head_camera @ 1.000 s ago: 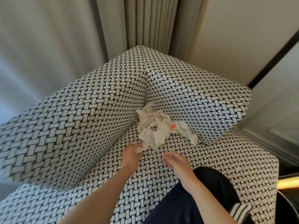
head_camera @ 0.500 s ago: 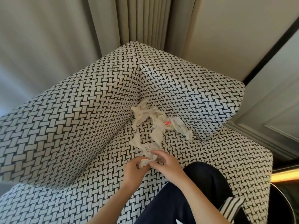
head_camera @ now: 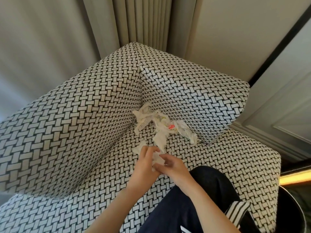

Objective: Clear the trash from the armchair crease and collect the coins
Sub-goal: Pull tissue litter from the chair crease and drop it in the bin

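The armchair is covered in coarse black-and-white basket-weave cloth. Its padded back and arm meet in a sharp inner corner. Packed into that corner crease lies the trash: limp, crumpled white tissue, a printed paper strip and a small red scrap, trailing out onto the seat. Just beyond the trailing end, the left hand curls its fingers round a soft crumpled paper wad, and the right hand pinches the same wad from the other side. A dark trouser leg rests on the seat.
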`<state>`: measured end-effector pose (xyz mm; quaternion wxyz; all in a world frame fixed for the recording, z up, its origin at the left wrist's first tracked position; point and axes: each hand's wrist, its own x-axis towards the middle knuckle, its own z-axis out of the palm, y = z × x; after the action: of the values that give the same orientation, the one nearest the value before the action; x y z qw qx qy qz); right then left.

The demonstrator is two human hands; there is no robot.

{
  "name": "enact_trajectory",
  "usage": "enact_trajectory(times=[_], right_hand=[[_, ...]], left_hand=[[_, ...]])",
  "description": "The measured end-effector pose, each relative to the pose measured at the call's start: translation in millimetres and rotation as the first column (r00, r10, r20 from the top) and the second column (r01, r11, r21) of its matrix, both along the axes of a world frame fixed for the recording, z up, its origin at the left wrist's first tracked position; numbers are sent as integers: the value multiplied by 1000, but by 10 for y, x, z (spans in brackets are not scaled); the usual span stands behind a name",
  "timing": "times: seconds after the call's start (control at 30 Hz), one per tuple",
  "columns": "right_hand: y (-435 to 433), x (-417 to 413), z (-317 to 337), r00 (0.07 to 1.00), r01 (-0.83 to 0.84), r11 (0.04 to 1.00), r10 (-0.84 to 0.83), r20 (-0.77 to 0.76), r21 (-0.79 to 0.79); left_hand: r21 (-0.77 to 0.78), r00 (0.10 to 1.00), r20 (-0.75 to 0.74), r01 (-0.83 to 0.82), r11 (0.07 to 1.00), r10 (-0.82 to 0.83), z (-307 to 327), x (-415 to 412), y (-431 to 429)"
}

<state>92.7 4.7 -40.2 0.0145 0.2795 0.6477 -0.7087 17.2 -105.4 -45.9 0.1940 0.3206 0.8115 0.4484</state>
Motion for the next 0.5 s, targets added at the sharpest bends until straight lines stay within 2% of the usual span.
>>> enact_trajectory(times=[0.17, 0.3, 0.37, 0.43, 0.5], right_hand=[[16, 12, -32, 998, 60, 998, -60, 34, -2], [38, 7, -63, 980, 196, 974, -199, -16, -111], [65, 9, -80, 962, 266, 949, -273, -21, -167], [90, 10, -90, 944, 312, 917, -328, -25, -247], [104, 6, -89, 932, 334, 887, -362, -30, -319]], left_hand=[[33, 995, 1, 100, 994, -100, 37, -15, -43], [141, 953, 301, -63, 988, 18, 95, -144, -118], [133, 936, 343, -131, 982, 79, 71, -236, -187], [54, 949, 284, -159, 986, 138, -1, -323, -283], [-139, 980, 152, -110, 984, 131, -136, -396, -397]])
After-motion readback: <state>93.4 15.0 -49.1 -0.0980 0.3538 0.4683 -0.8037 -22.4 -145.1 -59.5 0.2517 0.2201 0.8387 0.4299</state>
